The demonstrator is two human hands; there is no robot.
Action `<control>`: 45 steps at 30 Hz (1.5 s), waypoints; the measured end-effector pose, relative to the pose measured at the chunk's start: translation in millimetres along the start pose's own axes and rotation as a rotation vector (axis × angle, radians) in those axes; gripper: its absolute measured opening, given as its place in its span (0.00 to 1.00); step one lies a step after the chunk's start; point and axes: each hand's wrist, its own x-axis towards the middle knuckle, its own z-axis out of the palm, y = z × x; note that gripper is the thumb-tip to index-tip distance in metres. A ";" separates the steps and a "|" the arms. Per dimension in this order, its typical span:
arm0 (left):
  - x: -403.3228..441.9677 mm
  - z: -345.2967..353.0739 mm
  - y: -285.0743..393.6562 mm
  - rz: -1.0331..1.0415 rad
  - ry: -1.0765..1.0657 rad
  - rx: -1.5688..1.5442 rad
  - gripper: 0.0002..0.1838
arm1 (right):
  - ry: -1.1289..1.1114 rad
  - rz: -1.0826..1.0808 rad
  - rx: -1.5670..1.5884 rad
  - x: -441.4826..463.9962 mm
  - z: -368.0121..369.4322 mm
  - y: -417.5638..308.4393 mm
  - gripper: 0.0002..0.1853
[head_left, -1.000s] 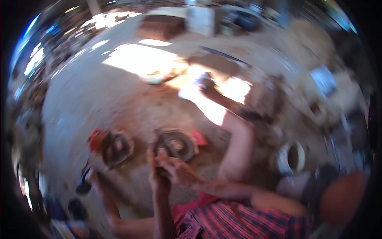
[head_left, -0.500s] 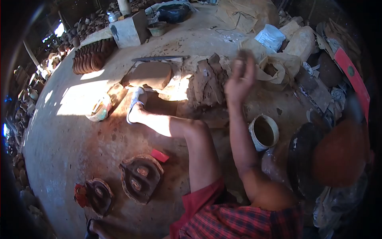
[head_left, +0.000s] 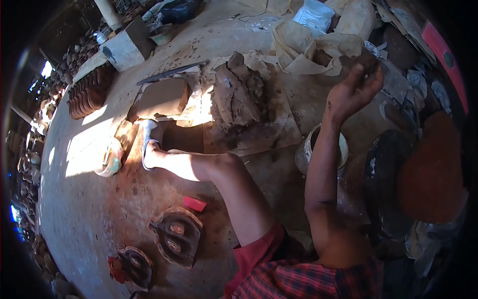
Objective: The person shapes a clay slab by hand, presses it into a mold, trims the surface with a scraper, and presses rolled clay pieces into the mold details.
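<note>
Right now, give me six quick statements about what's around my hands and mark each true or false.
1. The right hand is raised off the floor. True.
2. The left hand is in view. False: it does not show.
3. The right forearm passes in front of the bucket. True.
4. The red chip lies near the larger dark form. True.
5. The chip is in the bucket. False: it lies on the floor.
6. The forearm hides the whole bucket. False: parts show on both sides.
</note>
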 end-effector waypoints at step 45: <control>138.5 55.3 8.7 0.119 -0.073 0.017 0.30 | -0.921 0.050 -1.427 -45.6 -183.1 52.1 0.18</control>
